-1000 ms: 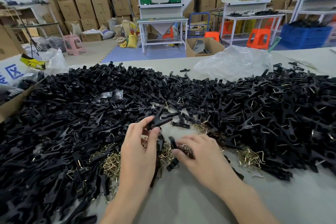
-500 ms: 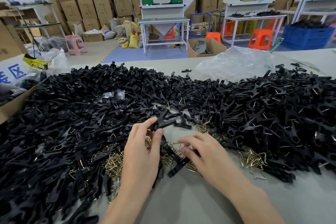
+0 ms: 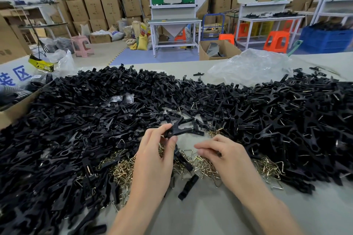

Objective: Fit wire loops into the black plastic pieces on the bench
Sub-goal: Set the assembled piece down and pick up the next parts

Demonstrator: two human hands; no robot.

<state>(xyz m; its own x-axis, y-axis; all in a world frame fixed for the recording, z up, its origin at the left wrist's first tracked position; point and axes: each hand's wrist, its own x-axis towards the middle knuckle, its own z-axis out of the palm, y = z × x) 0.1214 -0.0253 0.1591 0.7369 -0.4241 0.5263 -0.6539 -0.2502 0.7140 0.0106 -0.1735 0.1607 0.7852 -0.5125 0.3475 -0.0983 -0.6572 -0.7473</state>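
Head view looks down on both my hands over the bench (image 3: pixel 191 219). My left hand (image 3: pixel 152 160) pinches a black plastic piece (image 3: pixel 180 130) between thumb and forefinger, raised just above the heap. The piece sticks out to the right of my fingertips, forked and spread like an open peg. My right hand (image 3: pixel 231 160) sits just beside it and lower, fingers curled down onto the wire loops (image 3: pixel 202 164); whether it grips one I cannot tell. The loops are thin, brass-coloured, bent into triangles, tangled in a pile under and between both hands. More black pieces (image 3: pixel 76 129) lie heaped across the bench on either side and behind.
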